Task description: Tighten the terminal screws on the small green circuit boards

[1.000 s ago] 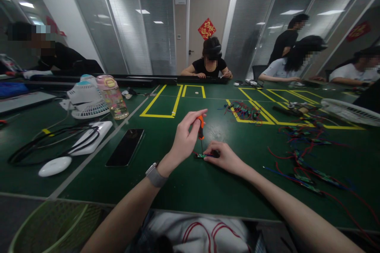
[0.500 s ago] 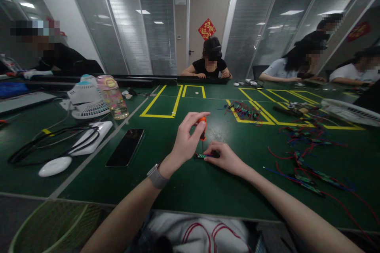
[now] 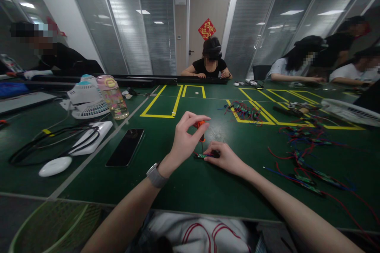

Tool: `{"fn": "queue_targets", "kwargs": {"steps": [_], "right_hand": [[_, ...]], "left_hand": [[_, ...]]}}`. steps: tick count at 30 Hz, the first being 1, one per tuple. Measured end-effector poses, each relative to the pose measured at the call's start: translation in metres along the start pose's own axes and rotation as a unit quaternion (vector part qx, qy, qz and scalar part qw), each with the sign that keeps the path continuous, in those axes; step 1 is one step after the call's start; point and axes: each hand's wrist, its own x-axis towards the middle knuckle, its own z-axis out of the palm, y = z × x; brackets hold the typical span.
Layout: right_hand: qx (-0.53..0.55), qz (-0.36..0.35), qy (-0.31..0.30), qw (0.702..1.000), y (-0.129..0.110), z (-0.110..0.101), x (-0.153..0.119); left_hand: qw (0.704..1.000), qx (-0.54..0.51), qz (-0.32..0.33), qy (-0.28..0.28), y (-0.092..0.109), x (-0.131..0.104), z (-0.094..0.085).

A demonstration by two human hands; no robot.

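Note:
My left hand [image 3: 187,134] is closed around the orange and black handle of a screwdriver [image 3: 202,140], which stands upright with its thin shaft pointing down. The tip meets a small green circuit board [image 3: 200,156] on the table. From the right, my right hand [image 3: 224,155] pinches the board's end between thumb and fingers, near a dark part and some wires. Those fingers partly hide the board. What exactly the tip touches on it is too small to tell.
Wired boards [image 3: 305,180] lie at the right, and a pile of them [image 3: 244,110] sits farther back. To the left are a phone [image 3: 125,147], a white mouse [image 3: 55,166], cables, a fan [image 3: 87,97] and a bottle [image 3: 114,99]. Other people sit around the green table [image 3: 178,201].
The fingers of my left hand have shifted slightly on the screwdriver handle. My right hand and the board stay in place. At the right, people in the background have moved.

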Motion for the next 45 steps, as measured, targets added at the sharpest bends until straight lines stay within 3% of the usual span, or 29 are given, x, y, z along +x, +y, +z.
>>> {"fn": "queue_targets", "kwargs": {"steps": [5,19,24,45], "right_hand": [[-0.005,0.001,-0.003,1.000,0.0015,0.0004,0.0002],[-0.009,0.004,-0.005,1.000,0.0026,0.0014,-0.0007],[-0.008,0.003,-0.005,1.000,0.0018,0.0005,-0.0004],[-0.009,0.005,-0.004,1.000,0.0001,-0.0001,0.0002]], "left_hand": [[1.000,-0.012,-0.018,-0.017,-0.0006,-0.0008,-0.0013],[1.000,0.015,0.000,0.001,-0.0018,-0.0011,0.0012],[1.000,0.003,-0.018,-0.022,-0.0026,-0.0014,0.0007],[0.999,0.001,0.018,-0.029,-0.0010,-0.0022,0.0030]]}}
